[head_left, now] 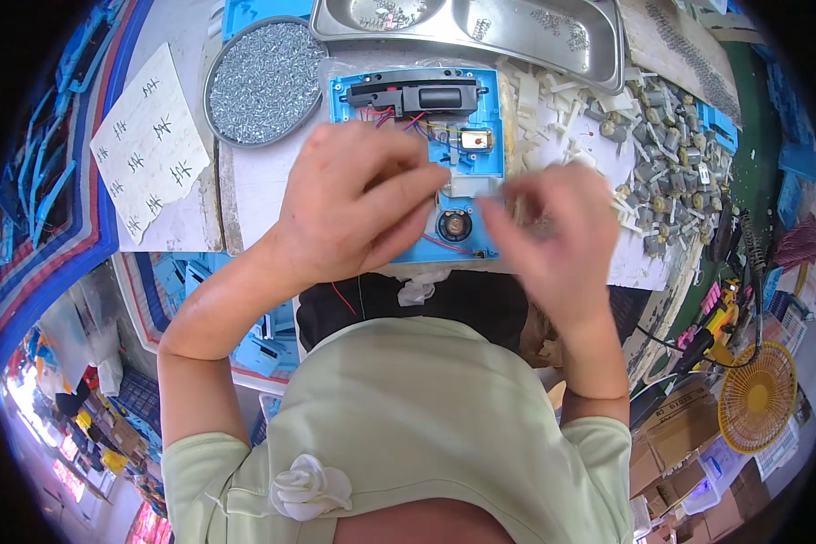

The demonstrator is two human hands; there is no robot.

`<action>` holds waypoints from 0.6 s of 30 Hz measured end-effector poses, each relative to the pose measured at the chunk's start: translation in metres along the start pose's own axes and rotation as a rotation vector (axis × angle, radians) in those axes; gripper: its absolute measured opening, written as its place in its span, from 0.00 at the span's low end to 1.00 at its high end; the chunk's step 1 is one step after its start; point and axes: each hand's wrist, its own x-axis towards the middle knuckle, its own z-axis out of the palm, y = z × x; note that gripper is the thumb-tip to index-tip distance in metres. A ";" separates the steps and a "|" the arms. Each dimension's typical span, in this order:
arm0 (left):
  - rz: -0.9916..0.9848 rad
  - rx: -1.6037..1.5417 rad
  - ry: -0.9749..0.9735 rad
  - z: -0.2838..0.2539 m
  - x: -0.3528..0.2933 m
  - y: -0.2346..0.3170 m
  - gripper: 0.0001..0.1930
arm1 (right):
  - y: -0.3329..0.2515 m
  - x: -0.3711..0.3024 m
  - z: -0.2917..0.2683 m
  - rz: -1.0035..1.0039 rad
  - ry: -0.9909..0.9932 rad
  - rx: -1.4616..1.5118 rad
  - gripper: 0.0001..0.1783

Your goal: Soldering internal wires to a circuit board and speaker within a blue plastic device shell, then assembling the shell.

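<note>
On the bench (254, 195), the blue case (487, 163) lies under and between my left grip (358, 204) and my right grip (558, 231). Motors (666, 159) heap beyond my right grip; a dish (208, 91) of screws (267, 77) sits past my left. Between both grips are a white piece (471, 187) and, nearer me, the speaker (454, 225), with thin wires about. My left fingertips narrow beside the white piece; whether they pinch anything, I can't tell. My right grip is blurred, half-curled, contents unclear. A wire could snag if my fingers drag across it. Both elbows bend outward, fingers angled inward.
</note>
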 end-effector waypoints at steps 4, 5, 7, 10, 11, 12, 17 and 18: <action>0.007 0.133 0.105 0.009 0.012 -0.002 0.17 | 0.017 0.032 0.014 -0.016 -0.008 -0.123 0.15; -0.013 0.156 0.094 0.011 0.014 -0.004 0.15 | 0.015 0.035 0.013 -0.012 -0.030 -0.147 0.14; -0.012 0.190 0.104 0.013 0.016 -0.004 0.15 | 0.010 0.037 0.011 -0.032 -0.036 -0.174 0.13; -0.014 0.213 0.075 0.017 0.017 -0.002 0.14 | 0.009 0.039 0.009 -0.066 -0.054 -0.202 0.12; -0.015 0.216 0.058 0.018 0.016 -0.002 0.14 | 0.009 0.039 0.008 -0.078 -0.061 -0.208 0.12; -0.014 0.214 0.061 0.019 0.016 -0.002 0.14 | 0.011 0.040 0.006 0.006 -0.107 -0.136 0.12; -0.007 0.214 0.071 0.020 0.015 -0.003 0.14 | 0.016 0.049 0.000 0.179 -0.275 -0.007 0.10; -0.006 0.207 0.071 0.021 0.015 -0.004 0.14 | 0.015 0.049 0.000 0.048 -0.249 -0.120 0.09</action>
